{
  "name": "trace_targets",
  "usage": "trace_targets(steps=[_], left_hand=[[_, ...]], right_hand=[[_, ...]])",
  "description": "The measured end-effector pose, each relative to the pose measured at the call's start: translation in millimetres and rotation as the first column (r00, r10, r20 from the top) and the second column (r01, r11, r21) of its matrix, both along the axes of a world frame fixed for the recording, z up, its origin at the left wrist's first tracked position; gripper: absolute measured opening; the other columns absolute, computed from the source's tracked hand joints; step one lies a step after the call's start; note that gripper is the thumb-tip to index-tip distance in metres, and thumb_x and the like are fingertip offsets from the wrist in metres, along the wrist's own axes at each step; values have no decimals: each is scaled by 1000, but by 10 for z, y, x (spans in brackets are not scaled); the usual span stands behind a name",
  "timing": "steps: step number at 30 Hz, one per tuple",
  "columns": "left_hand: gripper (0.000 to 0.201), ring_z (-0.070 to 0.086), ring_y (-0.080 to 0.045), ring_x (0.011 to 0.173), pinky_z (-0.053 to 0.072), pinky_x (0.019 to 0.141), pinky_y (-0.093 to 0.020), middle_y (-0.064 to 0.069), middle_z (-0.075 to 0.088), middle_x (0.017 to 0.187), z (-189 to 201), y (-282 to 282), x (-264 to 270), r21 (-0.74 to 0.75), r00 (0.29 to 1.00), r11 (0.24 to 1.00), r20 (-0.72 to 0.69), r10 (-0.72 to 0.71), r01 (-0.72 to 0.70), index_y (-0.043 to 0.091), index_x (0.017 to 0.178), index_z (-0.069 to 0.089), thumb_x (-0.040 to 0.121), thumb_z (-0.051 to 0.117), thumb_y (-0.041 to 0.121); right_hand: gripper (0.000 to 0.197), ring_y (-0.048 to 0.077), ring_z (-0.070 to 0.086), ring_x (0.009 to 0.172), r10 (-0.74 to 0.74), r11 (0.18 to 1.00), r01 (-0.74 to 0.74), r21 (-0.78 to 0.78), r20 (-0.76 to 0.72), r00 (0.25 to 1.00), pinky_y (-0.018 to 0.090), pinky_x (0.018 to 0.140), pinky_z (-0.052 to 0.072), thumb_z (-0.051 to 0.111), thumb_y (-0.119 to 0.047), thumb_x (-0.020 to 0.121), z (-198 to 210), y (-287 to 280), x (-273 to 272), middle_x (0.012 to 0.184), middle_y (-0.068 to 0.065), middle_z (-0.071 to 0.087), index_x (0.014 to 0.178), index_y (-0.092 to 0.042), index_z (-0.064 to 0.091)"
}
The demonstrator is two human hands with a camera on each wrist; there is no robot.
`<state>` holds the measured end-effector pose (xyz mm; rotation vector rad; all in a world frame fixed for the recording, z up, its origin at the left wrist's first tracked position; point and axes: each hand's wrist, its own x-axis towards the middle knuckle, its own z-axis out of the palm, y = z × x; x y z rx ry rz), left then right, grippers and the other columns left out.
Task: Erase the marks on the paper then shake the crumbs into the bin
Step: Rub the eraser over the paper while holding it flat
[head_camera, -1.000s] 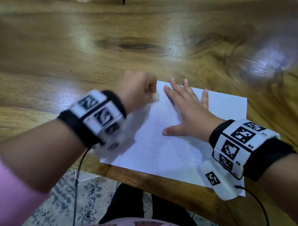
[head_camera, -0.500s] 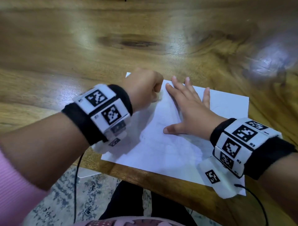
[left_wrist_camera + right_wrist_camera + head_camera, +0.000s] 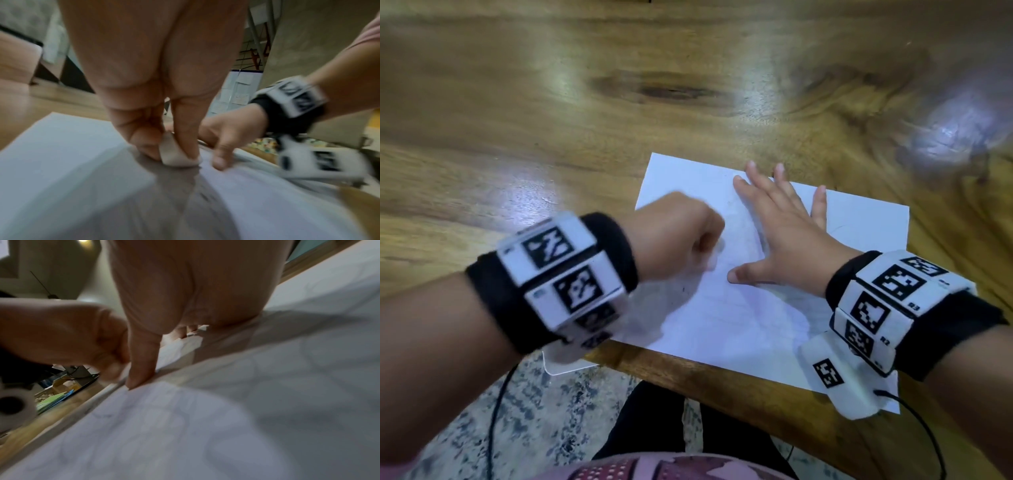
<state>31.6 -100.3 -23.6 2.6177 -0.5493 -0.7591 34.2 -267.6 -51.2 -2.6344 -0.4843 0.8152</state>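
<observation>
Paper (image 3: 739, 318): single white sheet on the desk (image 3: 551, 120), its near edge at the desk's near edge. Judged thin, light and limp, likely to slide or crease under rubbing; for shaking, best lifted by two opposite edges.

Left hand (image 3: 681, 236), over the paper's left part, pinches a small pale eraser (image 3: 176, 154) against the sheet. Eraser judged soft and grippy.

Right hand (image 3: 784, 229), beside it on the paper's middle, lies flat with fingers spread, pinning the sheet.

Marks faint, blurred; crumbs not discernible. Bin not in view.
</observation>
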Motion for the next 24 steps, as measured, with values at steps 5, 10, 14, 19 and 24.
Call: trace_targets(steps=[5, 10, 14, 19, 24], left_hand=[[8, 43, -17, 71, 24, 57, -25, 10, 45, 62, 28, -48, 274, 1, 979, 990, 144, 141, -143, 18, 74, 56, 78, 59, 11], [10, 48, -16, 63, 28, 50, -14, 3, 56, 68, -44, 110, -98, -6, 999, 999, -1, -38, 38, 15, 66, 58, 75, 61, 11], [2, 46, -15, 64, 32, 55, -21, 5, 53, 67, -54, 89, 21, -37, 999, 998, 29, 45, -44, 14, 73, 63, 73, 65, 15], [3, 43, -18, 68, 21, 52, -28, 0, 51, 70, -51, 4, 108, -61, 981, 992, 154, 115, -107, 10, 74, 62, 76, 63, 12], [7, 47, -16, 64, 28, 52, -12, 0, 60, 71, -84, 140, -195, -25, 999, 999, -26, -30, 29, 16, 68, 61, 72, 65, 12]], right_hand=[[119, 8, -31, 138, -5, 1000, 4, 6, 4, 1000, 52, 105, -25, 78, -51, 66, 5, -3, -6, 154, -17, -24, 150, -31, -4], [119, 8, -32, 138, 10, 1000, -10, -6, -1, 1000, 53, 106, -25, 76, -53, 67, -5, -4, -9, 153, -17, -26, 150, -31, -6], [119, 9, -31, 138, 8, 1000, -8, -5, 8, 1000, 55, 107, -24, 76, -53, 67, 0, -2, -15, 154, -16, -25, 150, -31, -5], [119, 10, -31, 139, 8, 1000, -8, -5, 4, 1000, 55, 106, -23, 76, -52, 66, 1, 7, -14, 154, -16, -24, 150, -31, -5], [119, 9, -32, 138, 9, 1000, -9, -4, 4, 1000, 55, 106, -24, 75, -53, 67, -3, -11, -12, 154, -16, -25, 151, -30, -6]])
